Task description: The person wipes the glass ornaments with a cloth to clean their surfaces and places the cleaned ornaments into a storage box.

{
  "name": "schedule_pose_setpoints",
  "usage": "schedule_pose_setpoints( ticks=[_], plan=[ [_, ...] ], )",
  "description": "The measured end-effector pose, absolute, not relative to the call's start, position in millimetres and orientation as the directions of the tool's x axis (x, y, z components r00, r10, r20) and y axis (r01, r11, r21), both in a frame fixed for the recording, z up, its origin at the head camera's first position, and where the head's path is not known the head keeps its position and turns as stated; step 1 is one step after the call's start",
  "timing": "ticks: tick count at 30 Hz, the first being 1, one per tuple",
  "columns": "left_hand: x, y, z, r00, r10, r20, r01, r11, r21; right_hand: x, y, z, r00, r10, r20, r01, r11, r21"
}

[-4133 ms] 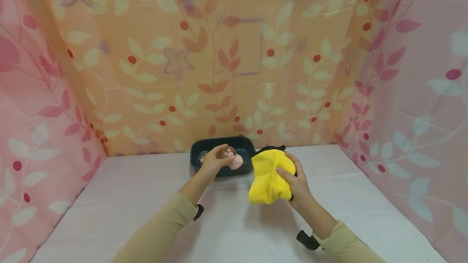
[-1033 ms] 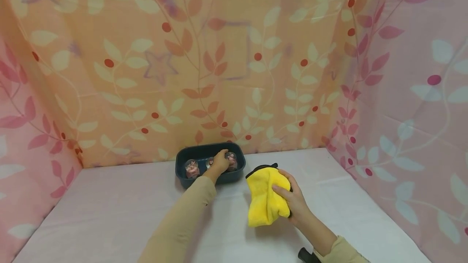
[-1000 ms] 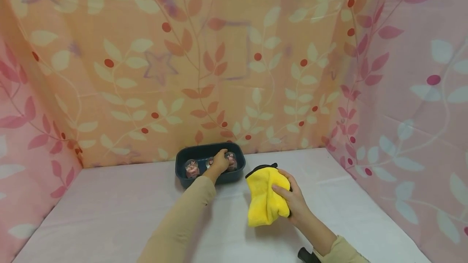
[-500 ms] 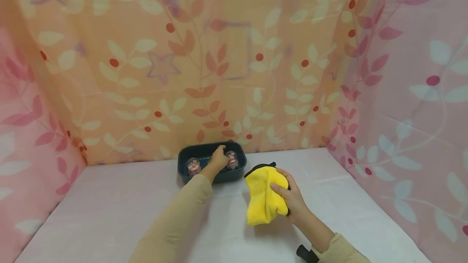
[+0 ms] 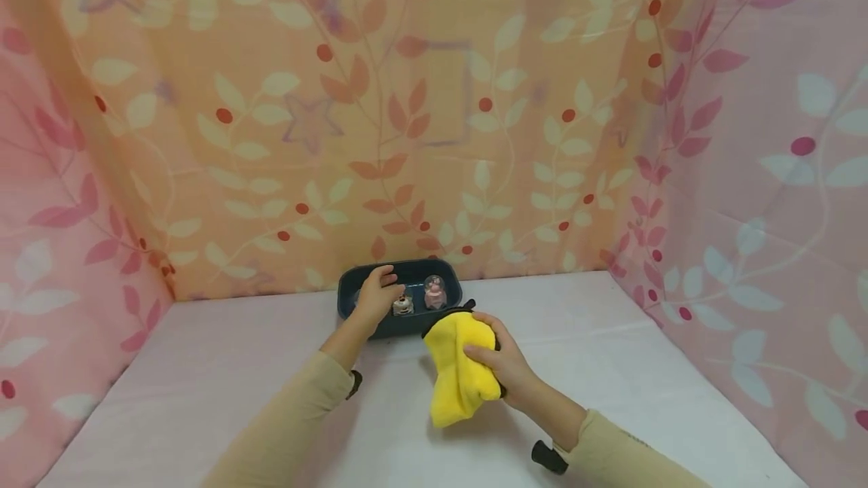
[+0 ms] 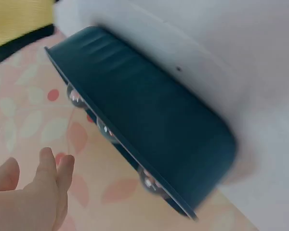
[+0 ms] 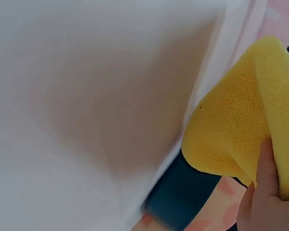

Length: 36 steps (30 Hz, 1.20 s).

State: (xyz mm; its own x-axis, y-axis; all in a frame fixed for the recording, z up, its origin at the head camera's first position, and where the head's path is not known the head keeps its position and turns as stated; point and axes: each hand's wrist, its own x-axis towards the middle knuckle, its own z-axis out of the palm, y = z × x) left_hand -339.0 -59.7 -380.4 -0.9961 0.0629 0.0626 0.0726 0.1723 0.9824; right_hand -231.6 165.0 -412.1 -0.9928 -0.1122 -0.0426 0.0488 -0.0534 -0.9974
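Observation:
My left hand (image 5: 380,294) hovers over the left part of a dark blue tray (image 5: 400,327), fingers parted and nothing held. In the left wrist view, that hand (image 6: 36,199) is apart from the tray wall (image 6: 149,106). Inside the tray stand a small pink snow globe (image 5: 435,294) at the right and a whitish globe (image 5: 403,305) in the middle. A third globe (image 6: 151,183), mostly hidden by my hand in the head view, peeks over the rim in the left wrist view. My right hand (image 5: 508,367) grips a bunched yellow cloth (image 5: 454,379) with dark edging, just in front of the tray.
The tray sits at the back of a white-covered table (image 5: 237,382), close to a leaf-patterned orange curtain (image 5: 380,96). Pink patterned curtains (image 5: 766,194) flank both sides. Black camera mounts (image 5: 549,458) hang at the wrists.
About four seconds ago my left hand held a pink globe above the tray; that globe now stands inside, and the hand has moved left. My right hand has shifted the cloth left, nearer the tray.

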Motion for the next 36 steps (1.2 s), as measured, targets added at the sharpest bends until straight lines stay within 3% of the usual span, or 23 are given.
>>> schedule_pose_setpoints(
  ticks=[6,12,26,36],
  plan=[
    [-313,-97,-375,-0.997,0.047,0.057,0.064,0.165,0.984,-238,136,-418,-0.968,-0.243,-0.063,0.068,-0.013,-0.998],
    [-290,-129,-372,-0.999,0.018,0.037,0.039,0.144,0.989,-247,128,-427,-0.963,-0.247,-0.107,0.102,0.03,-0.994],
    [-255,-165,-380,-0.996,0.045,0.081,0.09,0.285,0.954,-253,195,-442,-0.986,-0.126,-0.112,0.074,0.274,-0.959],
    [-242,-179,-384,-0.997,0.046,0.068,0.08,0.357,0.931,-256,231,-449,-0.985,-0.095,-0.146,0.079,0.504,-0.86]
  ],
)
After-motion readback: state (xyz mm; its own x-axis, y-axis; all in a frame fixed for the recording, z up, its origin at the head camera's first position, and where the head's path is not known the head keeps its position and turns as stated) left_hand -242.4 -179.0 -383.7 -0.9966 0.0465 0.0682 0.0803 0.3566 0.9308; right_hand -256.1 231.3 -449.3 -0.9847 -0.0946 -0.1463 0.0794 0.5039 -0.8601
